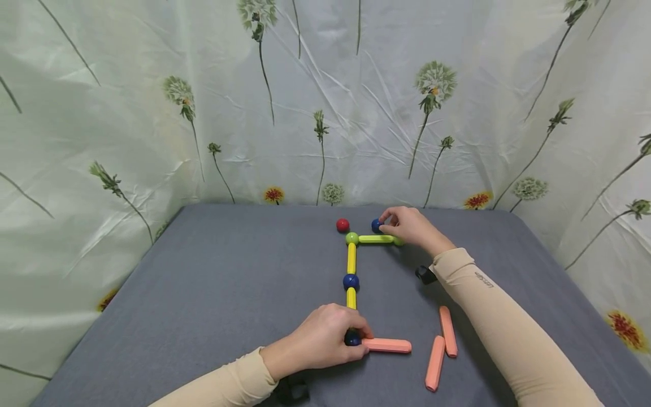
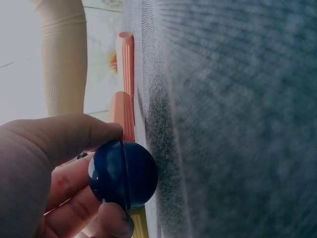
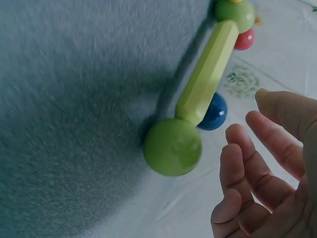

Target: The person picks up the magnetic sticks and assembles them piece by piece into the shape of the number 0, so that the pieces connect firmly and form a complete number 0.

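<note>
My left hand [image 1: 325, 336] pinches a dark blue ball [image 2: 124, 173] between thumb and fingers. From that ball a pink stick [image 1: 389, 345] points right, and a yellow stick [image 1: 351, 298] runs away from me to another blue ball [image 1: 351, 282]. A second yellow stick [image 1: 351, 258] leads on to a green ball [image 1: 352, 238]. There a green stick [image 1: 376, 239] turns right, ending in another green ball [image 3: 173, 147]. Beside a loose blue ball [image 1: 376, 226] is my right hand [image 1: 412, 225]; the right wrist view shows its fingers spread, with a gap to the ball.
A red ball [image 1: 343, 225] lies behind the corner green ball. Two loose pink sticks, one farther [image 1: 448, 332] and one nearer [image 1: 434, 363], lie on the grey table [image 1: 229, 271] below my right forearm. A flowered curtain [image 1: 218, 102] hangs behind the table.
</note>
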`<state>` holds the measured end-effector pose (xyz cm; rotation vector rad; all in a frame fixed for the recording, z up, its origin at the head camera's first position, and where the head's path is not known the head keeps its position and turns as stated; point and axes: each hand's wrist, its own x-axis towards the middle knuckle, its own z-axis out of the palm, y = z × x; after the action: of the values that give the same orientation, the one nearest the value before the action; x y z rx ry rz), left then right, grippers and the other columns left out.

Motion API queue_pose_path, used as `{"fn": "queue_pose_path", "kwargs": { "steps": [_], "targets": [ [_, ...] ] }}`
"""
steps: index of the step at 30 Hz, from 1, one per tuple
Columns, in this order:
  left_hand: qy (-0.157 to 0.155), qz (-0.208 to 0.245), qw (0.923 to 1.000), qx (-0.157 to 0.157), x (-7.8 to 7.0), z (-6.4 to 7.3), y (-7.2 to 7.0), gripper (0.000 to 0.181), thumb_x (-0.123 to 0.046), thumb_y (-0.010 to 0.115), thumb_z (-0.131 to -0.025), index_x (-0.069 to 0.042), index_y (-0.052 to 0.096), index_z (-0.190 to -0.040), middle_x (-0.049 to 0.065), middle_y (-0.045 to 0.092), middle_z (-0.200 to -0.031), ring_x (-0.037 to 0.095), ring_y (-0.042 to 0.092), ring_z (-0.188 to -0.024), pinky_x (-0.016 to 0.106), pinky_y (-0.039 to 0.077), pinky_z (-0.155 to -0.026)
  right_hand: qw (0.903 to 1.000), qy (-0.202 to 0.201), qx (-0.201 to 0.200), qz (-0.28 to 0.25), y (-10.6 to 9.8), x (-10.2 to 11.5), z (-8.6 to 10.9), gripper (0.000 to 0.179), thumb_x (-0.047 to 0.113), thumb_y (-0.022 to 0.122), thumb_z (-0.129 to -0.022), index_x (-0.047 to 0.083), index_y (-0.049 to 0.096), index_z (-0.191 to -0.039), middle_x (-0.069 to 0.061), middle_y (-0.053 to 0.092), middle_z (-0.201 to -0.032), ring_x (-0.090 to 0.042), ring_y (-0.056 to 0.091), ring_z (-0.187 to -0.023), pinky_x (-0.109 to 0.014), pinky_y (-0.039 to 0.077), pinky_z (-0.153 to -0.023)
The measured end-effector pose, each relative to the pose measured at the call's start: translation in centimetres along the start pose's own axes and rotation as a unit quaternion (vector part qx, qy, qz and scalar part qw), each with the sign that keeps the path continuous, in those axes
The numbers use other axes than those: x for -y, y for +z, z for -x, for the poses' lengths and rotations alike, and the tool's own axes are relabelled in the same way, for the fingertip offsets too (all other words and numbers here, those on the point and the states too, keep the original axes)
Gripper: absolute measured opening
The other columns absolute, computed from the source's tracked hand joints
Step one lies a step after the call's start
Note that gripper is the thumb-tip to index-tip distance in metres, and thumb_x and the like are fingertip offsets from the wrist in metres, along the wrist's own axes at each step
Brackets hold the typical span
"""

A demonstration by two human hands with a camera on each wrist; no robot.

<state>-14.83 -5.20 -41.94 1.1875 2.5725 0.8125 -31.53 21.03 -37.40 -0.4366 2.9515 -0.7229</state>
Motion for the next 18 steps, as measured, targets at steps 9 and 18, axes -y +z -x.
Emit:
{"fn": "queue_pose_path", "kwargs": {
  "steps": [9, 18],
  "targets": [
    [0.012, 0.000, 0.9999, -0.005, 0.1, 0.0, 0.1, 0.010, -0.025, 0.084, -0.094, -0.026, 0.083, -0.104, -0.020, 0.073, -0.092, -0.007, 0.058, -0.081, 0.013, 0.049, -0.075, 0.9990, 0.035, 0.018, 0.023, 0.1, -0.2, -1.8, 0.040, 0.025, 0.068, -0.107, 0.002, 0.065, -0.139, -0.021, 0.072, -0.115, -0.030, 0.069, -0.093, -0.045, 0.056, -0.081],
    [0.009, 0.003, 0.9999, 0.001, 0.2, 0.0, 0.0, 0.010, -0.025, 0.083, -0.095, -0.026, 0.083, -0.105, -0.019, 0.073, -0.093, -0.006, 0.058, -0.082, 0.014, 0.049, -0.076, 0.9979, 0.051, 0.038, 0.013, 0.7, -0.4, -2.8, 0.045, 0.029, 0.069, -0.106, 0.001, 0.063, -0.142, -0.026, 0.070, -0.129, -0.037, 0.070, -0.111, -0.052, 0.057, -0.096]
  ]
}}
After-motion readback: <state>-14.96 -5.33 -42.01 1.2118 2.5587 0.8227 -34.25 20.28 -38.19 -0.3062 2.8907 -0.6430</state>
